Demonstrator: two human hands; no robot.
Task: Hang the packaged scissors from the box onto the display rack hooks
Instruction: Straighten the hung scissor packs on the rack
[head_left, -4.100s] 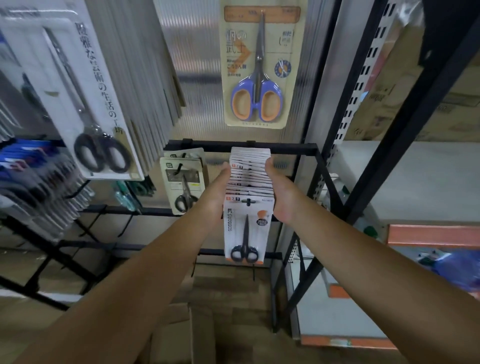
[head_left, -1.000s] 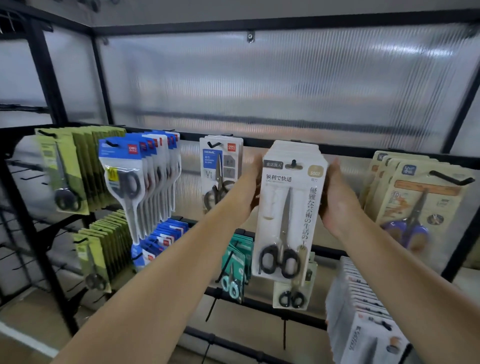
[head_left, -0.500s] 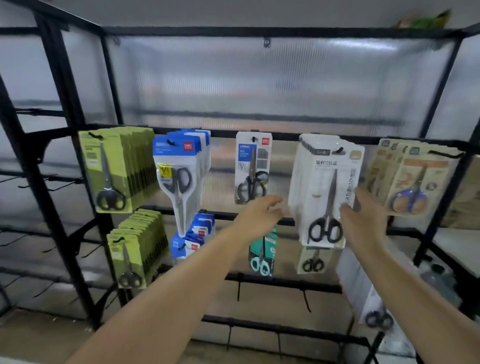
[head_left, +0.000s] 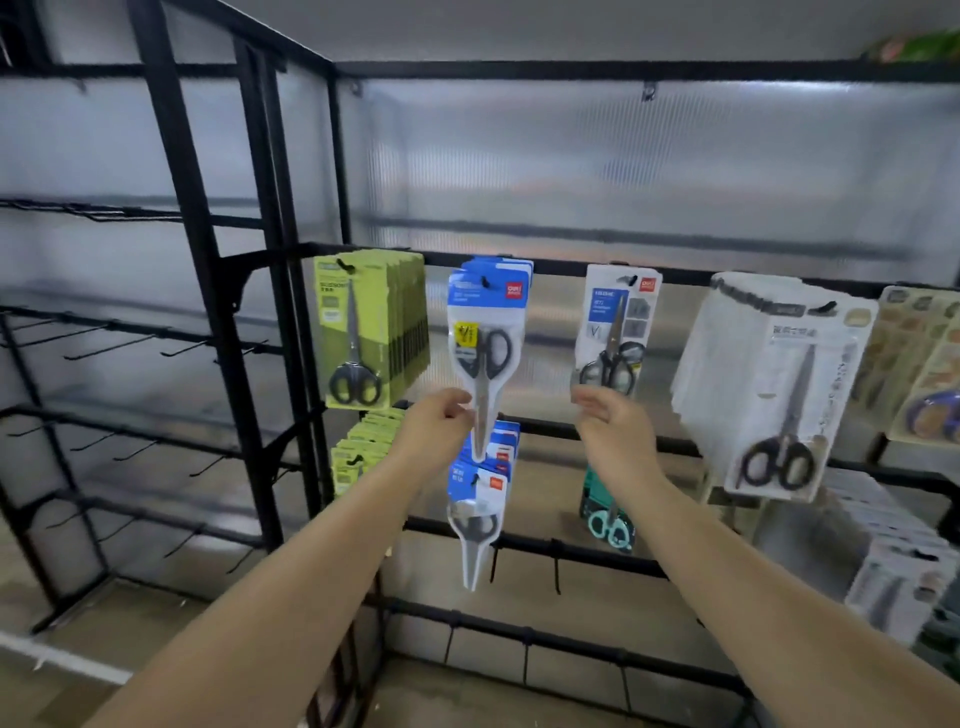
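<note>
packaged scissors (head_left: 480, 353): blue-topped packs on a rack hook, centre left. light, stiff card, slippery plastic front; likely best held by the card edges near the hang hole. left hand (head_left: 435, 427): fingers loosely curled against the front pack's lower edge. right hand (head_left: 613, 423): fingers apart, empty, near the white pack (head_left: 618, 332).

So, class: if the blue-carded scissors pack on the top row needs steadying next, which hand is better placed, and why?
Left. The left hand is already beside the blue-carded scissors pack, fingers at its lower edge. The right hand is below the neighbouring white-carded pack, farther away.
</note>
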